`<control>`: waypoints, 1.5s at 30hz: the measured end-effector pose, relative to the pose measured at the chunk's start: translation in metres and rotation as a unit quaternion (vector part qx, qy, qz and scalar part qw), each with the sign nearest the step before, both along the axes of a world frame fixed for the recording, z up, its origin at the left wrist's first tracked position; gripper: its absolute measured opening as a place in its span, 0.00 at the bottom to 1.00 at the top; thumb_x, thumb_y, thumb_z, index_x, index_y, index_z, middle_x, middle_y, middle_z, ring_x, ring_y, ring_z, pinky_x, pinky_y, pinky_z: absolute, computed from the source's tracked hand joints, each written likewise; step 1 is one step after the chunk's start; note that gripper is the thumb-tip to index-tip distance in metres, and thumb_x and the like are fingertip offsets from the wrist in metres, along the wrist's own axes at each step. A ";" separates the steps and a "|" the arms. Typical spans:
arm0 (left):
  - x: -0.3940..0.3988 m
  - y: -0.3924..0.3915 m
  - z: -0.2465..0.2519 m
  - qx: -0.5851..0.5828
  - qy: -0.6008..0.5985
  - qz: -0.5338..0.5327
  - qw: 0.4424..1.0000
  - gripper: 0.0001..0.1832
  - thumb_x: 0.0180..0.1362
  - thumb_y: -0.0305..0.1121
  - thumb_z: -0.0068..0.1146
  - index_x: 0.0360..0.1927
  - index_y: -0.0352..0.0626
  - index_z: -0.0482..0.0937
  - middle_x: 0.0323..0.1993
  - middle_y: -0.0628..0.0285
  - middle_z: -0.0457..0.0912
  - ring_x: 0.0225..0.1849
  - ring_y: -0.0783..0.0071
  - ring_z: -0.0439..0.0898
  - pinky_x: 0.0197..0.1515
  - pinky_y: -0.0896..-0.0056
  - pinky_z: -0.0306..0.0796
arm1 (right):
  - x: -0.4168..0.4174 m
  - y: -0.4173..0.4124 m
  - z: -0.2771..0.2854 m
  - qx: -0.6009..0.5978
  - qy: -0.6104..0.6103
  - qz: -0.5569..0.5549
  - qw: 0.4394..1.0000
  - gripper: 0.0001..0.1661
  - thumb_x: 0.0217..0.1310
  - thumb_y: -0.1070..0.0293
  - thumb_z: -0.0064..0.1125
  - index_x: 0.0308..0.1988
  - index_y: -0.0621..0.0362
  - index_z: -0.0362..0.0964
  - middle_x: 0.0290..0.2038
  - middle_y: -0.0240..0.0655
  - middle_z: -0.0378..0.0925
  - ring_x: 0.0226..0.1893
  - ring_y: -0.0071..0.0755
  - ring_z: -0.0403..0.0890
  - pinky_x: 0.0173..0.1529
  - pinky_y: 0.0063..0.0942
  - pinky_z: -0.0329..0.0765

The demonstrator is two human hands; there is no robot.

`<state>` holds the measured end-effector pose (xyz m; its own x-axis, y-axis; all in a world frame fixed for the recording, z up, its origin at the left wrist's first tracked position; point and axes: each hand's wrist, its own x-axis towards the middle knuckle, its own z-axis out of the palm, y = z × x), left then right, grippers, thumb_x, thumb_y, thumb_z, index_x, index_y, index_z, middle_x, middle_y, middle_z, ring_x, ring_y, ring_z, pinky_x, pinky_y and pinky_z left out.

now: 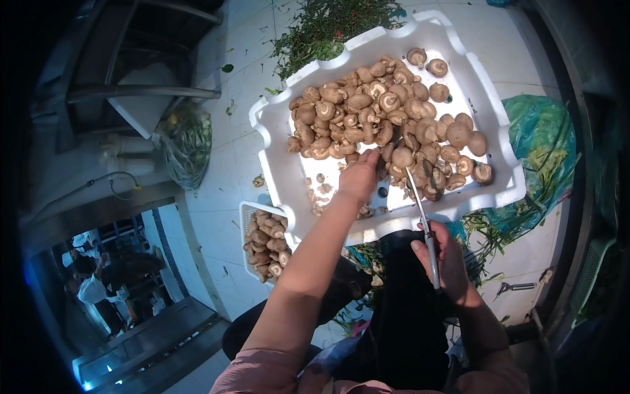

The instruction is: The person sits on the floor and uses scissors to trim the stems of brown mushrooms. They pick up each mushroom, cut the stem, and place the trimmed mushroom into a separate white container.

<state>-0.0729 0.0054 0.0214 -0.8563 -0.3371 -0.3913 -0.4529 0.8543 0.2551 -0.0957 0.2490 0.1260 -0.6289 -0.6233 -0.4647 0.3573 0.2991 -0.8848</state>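
A white styrofoam box (pixel 472 199) holds a heap of brown shiitake mushrooms (pixel 359 101), with small cut stems (pixel 320 189) along its near left part. My left hand (pixel 361 175) reaches into the box at the near edge of the heap; its fingertips are partly hidden, so whether it grips a mushroom cannot be told. In my right hand (pixel 443 256) is a knife (pixel 424 224) with a grey handle, its narrow blade pointing away over the mushrooms. A white plastic basket (pixel 244 231) of mushrooms stands against the box's near left corner.
Green vegetable trimmings (pixel 320 37) lie on the tiled floor beyond the box. Right of it is a green plastic bag (pixel 541 143) with leaves, and a peeler (pixel 517 287) lies nearer. A clear bag of greens (pixel 187 147) sits at left. People (pixel 98 290) are visible at far left.
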 end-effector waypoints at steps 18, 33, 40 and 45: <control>0.076 0.050 0.131 0.652 0.135 0.502 0.551 0.26 0.63 0.59 0.40 0.50 0.48 0.69 0.36 0.65 0.76 0.32 0.77 0.75 0.29 0.79 0.68 | 0.005 -0.008 0.013 0.001 0.145 0.128 0.981 0.30 0.45 0.63 0.71 0.47 0.61 0.67 0.37 0.40 0.75 0.32 0.40 0.77 0.38 0.33 0.75; 0.082 0.033 0.110 0.694 0.121 0.538 0.462 0.27 0.63 0.59 0.41 0.50 0.45 0.69 0.48 0.53 0.74 0.37 0.68 0.76 0.27 0.78 0.72 | 0.013 -0.001 0.002 -0.016 0.021 0.056 0.998 0.18 0.56 0.71 0.63 0.46 0.63 0.69 0.22 0.30 0.71 0.21 0.19 0.69 0.27 0.20 0.69; 0.057 -0.034 0.056 0.482 0.146 0.569 0.650 0.15 0.68 0.42 0.30 0.50 0.52 0.68 0.36 0.63 0.73 0.25 0.73 0.75 0.16 0.82 0.61 | 0.003 0.000 0.002 -0.032 -0.029 -0.011 0.999 0.17 0.60 0.72 0.59 0.47 0.66 0.67 0.26 0.27 0.72 0.27 0.15 0.69 0.33 0.16 0.68; 0.035 -0.048 0.009 0.409 0.108 0.548 0.721 0.18 0.65 0.49 0.39 0.46 0.48 0.68 0.33 0.64 0.72 0.26 0.73 0.75 0.18 0.79 0.64 | 0.000 0.003 0.000 -0.014 -0.012 0.015 1.000 0.19 0.59 0.72 0.60 0.48 0.67 0.67 0.26 0.28 0.72 0.27 0.16 0.69 0.33 0.17 0.69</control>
<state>-0.0376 -0.0425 0.0303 -0.3217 -0.5894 -0.7411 -0.6163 -0.4638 0.6364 -0.0958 0.2515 0.1257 -0.5988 -0.6542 -0.4621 0.3709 0.2849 -0.8839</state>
